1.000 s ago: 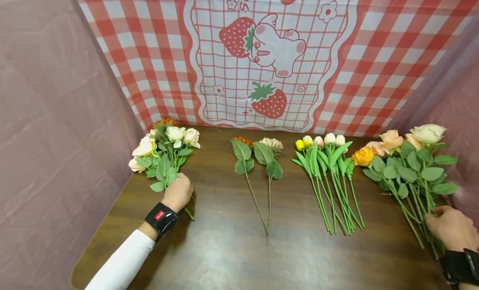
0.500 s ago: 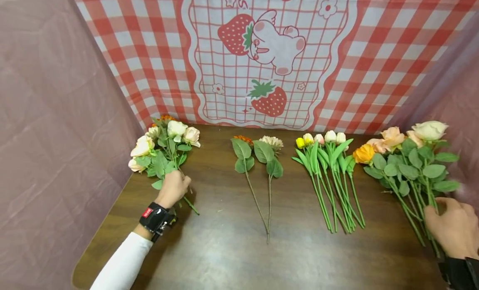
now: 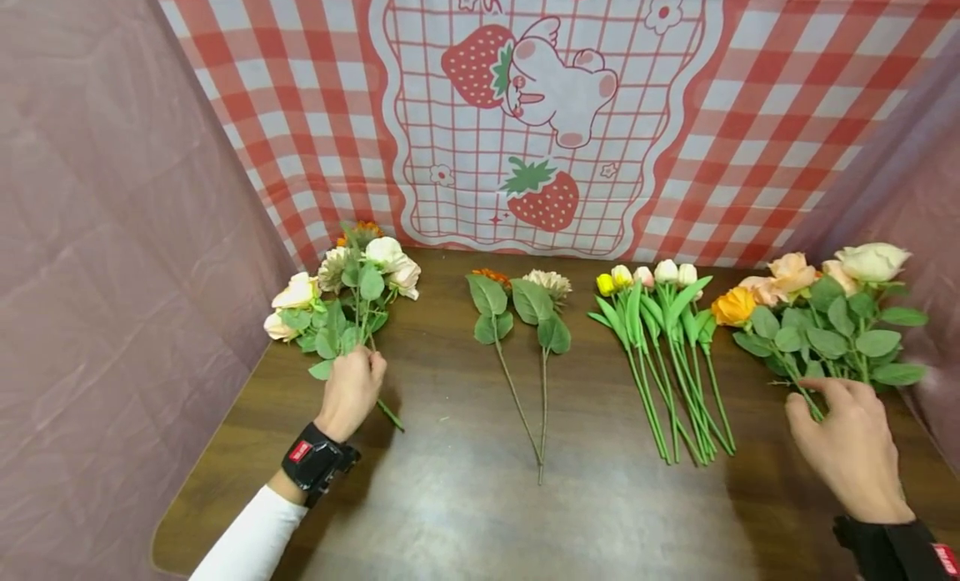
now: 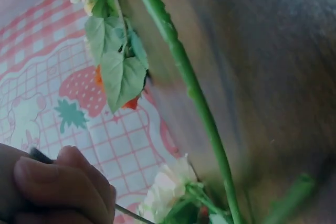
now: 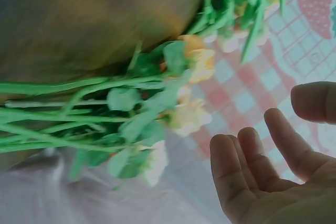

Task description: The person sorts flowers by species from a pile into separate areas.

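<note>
At the left, my left hand [image 3: 351, 389] pinches a thin dark flower stem [image 4: 134, 214] over a bunch of pale roses [image 3: 294, 291]. A cream daisy-like bloom [image 3: 333, 270] and an orange bloom [image 3: 363, 230] sit at the bunch's top; which one belongs to the pinched stem I cannot tell. A thick green stem [image 4: 191, 85] crosses the left wrist view. My right hand [image 3: 851, 443], fingers spread and holding nothing, hovers by the stems of the right bunch, which has peach roses [image 3: 791, 272], an orange rose [image 3: 733, 307] and a white rose [image 3: 873, 262].
Two leafy brown-stemmed flowers [image 3: 543, 339] lie mid-table with their stem ends crossing. Several tulips [image 3: 675, 356] with green stems lie right of them. A red-checked cloth [image 3: 322, 106] hangs behind the brown wooden table [image 3: 465, 514]; pinkish cloth [image 3: 112, 272] walls the sides.
My right hand has let go of the right bunch's stems and moved left and slightly up. My left hand has lifted a stem, shifting the left bunch's upper blooms rightward.
</note>
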`<state>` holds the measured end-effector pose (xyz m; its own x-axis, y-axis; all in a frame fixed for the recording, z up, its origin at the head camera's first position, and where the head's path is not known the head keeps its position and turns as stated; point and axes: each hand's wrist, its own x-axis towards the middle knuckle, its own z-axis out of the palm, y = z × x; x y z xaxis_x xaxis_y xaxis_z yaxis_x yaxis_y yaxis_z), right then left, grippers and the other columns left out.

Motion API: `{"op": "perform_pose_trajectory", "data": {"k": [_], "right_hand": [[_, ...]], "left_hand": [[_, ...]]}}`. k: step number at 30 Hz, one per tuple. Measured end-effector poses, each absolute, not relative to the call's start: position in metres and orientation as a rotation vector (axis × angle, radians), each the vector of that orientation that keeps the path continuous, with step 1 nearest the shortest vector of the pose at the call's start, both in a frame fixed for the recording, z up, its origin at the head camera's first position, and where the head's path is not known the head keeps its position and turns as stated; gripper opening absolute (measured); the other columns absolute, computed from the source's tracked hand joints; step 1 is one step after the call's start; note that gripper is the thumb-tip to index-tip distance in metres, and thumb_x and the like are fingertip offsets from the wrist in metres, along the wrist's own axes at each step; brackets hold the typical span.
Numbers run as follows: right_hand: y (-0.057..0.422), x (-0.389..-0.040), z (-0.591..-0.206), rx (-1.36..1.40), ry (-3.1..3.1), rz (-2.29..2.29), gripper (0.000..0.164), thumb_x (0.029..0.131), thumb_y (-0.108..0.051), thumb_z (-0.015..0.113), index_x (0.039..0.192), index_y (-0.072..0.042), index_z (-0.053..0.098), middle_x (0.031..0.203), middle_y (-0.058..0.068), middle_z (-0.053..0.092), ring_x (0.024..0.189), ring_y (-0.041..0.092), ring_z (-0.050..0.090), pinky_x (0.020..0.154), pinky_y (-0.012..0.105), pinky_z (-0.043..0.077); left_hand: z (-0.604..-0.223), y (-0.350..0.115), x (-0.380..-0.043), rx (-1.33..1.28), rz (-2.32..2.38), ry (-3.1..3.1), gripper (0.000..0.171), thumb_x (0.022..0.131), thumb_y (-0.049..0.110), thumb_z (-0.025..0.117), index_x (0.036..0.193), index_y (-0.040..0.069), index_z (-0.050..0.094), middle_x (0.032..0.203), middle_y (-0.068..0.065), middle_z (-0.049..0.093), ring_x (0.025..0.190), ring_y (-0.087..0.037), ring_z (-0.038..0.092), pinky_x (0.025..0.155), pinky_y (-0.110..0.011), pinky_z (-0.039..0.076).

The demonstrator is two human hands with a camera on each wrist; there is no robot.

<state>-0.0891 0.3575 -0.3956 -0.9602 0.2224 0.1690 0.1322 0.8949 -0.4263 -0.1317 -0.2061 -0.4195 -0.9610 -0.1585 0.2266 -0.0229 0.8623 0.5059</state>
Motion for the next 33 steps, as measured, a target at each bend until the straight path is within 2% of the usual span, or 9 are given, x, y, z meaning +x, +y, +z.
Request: {"op": "perform_pose_trajectory", "data": {"k": [3,9,12,16,20,28,30,33], "right_hand": [[0.345,-0.085,-0.39,-0.124,-2.779,0.647,0.033,0.095,-0.008,0.051,0.12,0.014,0.056,0.125,0.04,0.042,0.113,0.055,0.037,0.083,0.064,0.031],[0.338,-0.089,-0.401,-0.028,-2.734,0.649,0.028,0.094,-0.007,0.055,0.115,0.011,0.061,0.122,0.036,0.046,0.108,0.051,0.041,0.078,0.059,0.033],[0.353,-0.098,-0.429,-0.008,-2.745,0.637,0.029,0.098,-0.012,0.055,0.119,0.007,0.061,0.125,0.032,0.046,0.109,0.048,0.041,0.079,0.058,0.033],[0.383,-0.114,-0.479,0.016,-2.741,0.619,0.031,0.102,-0.021,0.052,0.125,-0.001,0.06,0.131,0.025,0.047,0.116,0.043,0.041,0.085,0.056,0.033],[0.395,-0.118,-0.501,0.035,-2.737,0.63,0.033,0.102,-0.025,0.052,0.127,-0.005,0.06,0.133,0.023,0.047,0.119,0.042,0.04,0.089,0.059,0.031],[0.387,-0.11,-0.493,0.05,-2.728,0.617,0.028,0.101,-0.021,0.055,0.121,-0.004,0.063,0.128,0.022,0.05,0.114,0.041,0.044,0.083,0.055,0.032],[0.37,-0.101,-0.468,0.053,-2.733,0.638,0.026,0.099,-0.016,0.056,0.118,0.0,0.064,0.125,0.026,0.05,0.112,0.043,0.044,0.082,0.055,0.033],[0.364,-0.096,-0.46,0.06,-2.727,0.628,0.026,0.099,-0.017,0.056,0.117,0.001,0.064,0.125,0.026,0.051,0.111,0.043,0.044,0.082,0.055,0.033]], "left_hand": [[-0.419,-0.206,-0.127,0.129,-0.764,-2.732,0.031,0.098,0.013,0.046,0.068,0.007,0.053,0.055,-0.008,0.056,0.056,-0.033,0.062,0.052,-0.049,0.05],[-0.422,-0.202,-0.119,-0.004,-0.581,-2.814,0.027,0.096,0.01,0.056,0.071,0.0,0.056,0.066,-0.027,0.063,0.062,-0.047,0.064,0.051,-0.056,0.05],[-0.425,-0.201,-0.121,-0.065,-0.493,-2.92,0.026,0.095,0.008,0.056,0.071,0.0,0.056,0.07,-0.028,0.063,0.061,-0.045,0.064,0.049,-0.053,0.05],[-0.426,-0.204,-0.129,-0.028,-0.413,-2.939,0.017,0.093,0.005,0.055,0.079,-0.005,0.054,0.069,-0.029,0.063,0.058,-0.044,0.064,0.046,-0.052,0.05],[-0.431,-0.214,-0.138,0.032,-0.294,-2.932,0.014,0.09,0.003,0.058,0.082,-0.008,0.053,0.068,-0.029,0.063,0.058,-0.045,0.064,0.045,-0.053,0.05],[-0.436,-0.224,-0.144,0.033,-0.228,-3.007,0.015,0.085,0.002,0.061,0.072,-0.005,0.059,0.07,-0.026,0.065,0.06,-0.043,0.065,0.045,-0.052,0.05],[-0.436,-0.223,-0.141,0.019,-0.218,-2.995,0.014,0.084,0.002,0.06,0.072,-0.005,0.058,0.07,-0.026,0.065,0.059,-0.043,0.064,0.045,-0.052,0.05],[-0.437,-0.222,-0.138,-0.028,-0.175,-2.971,0.013,0.083,-0.001,0.06,0.071,-0.004,0.059,0.068,-0.024,0.065,0.059,-0.042,0.065,0.046,-0.052,0.051]]}}
